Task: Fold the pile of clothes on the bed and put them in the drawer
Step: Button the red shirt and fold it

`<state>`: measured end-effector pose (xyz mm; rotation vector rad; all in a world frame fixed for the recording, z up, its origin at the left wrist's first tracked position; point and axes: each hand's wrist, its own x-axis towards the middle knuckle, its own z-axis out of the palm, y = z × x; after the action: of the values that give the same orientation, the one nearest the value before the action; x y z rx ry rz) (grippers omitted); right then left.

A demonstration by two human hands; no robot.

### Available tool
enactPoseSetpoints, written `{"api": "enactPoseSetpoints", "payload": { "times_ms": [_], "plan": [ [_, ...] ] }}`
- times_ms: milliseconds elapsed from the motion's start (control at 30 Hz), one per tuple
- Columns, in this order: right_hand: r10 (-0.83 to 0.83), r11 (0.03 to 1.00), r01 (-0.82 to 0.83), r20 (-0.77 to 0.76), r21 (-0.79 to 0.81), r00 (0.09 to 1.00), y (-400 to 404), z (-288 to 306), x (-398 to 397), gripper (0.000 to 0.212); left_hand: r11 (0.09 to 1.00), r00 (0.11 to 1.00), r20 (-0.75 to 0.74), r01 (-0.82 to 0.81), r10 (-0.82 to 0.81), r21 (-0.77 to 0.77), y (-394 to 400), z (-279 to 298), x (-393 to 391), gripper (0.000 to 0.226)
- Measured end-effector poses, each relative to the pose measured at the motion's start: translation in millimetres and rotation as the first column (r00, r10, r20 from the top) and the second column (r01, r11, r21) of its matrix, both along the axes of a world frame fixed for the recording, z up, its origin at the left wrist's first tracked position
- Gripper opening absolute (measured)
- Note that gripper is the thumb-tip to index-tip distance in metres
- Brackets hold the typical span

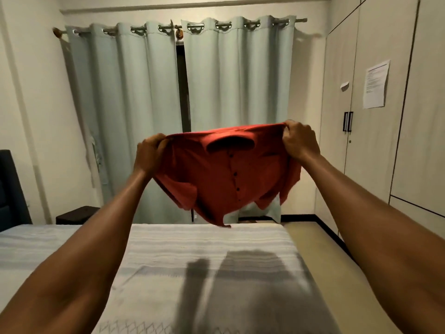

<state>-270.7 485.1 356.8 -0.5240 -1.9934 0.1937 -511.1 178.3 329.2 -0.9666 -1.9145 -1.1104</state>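
A red button-up shirt hangs spread in the air above the far end of the bed. My left hand grips its left shoulder edge and my right hand grips its right shoulder edge, both arms stretched forward. The collar and a row of dark buttons face me. The shirt's lower hem dangles just over the bed's far edge. No pile of clothes and no drawer is in view.
Pale green curtains cover the window behind the shirt. A tall wardrobe with dark handles and a taped paper lines the right wall. A dark headboard and a dark bedside table stand at the left. Floor runs between bed and wardrobe.
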Motion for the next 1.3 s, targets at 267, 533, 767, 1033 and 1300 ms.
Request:
{"api": "enactPoseSetpoints", "payload": {
  "times_ms": [267, 533, 767, 1033, 1300],
  "plan": [
    [0.049, 0.981, 0.016, 0.328, -0.194, 0.943, -59.9, -181.7, 100.8, 0.032, 0.727, 0.998, 0.042, 0.069, -0.054, -0.683, -94.0, -163.4, 57.9, 0.061],
    [0.082, 0.914, 0.107, 0.436, -0.392, 0.896, -156.4, -433.5, 219.8, 0.029, 0.549, 0.981, 0.187, 0.188, -0.059, -0.815, -198.4, -385.8, 169.2, 0.041],
    [0.09, 0.888, 0.132, 0.447, -0.441, 0.89, -223.7, -536.8, 329.2, 0.026, 0.47, 0.953, 0.276, 0.3, -0.122, -0.83, -244.7, -471.5, 252.0, 0.046],
    [0.024, 0.97, 0.117, 0.562, -0.212, 0.827, -266.0, -571.1, 394.5, 0.034, 0.357, 0.926, 0.367, 0.375, -0.091, -0.856, -264.7, -492.5, 289.9, 0.044],
    [-0.043, 0.997, 0.071, 0.608, -0.022, 0.793, -277.7, -550.1, 409.4, 0.033, 0.264, 0.808, 0.533, 0.473, 0.25, -0.841, -255.5, -482.4, 322.8, 0.059]
  ]
}}
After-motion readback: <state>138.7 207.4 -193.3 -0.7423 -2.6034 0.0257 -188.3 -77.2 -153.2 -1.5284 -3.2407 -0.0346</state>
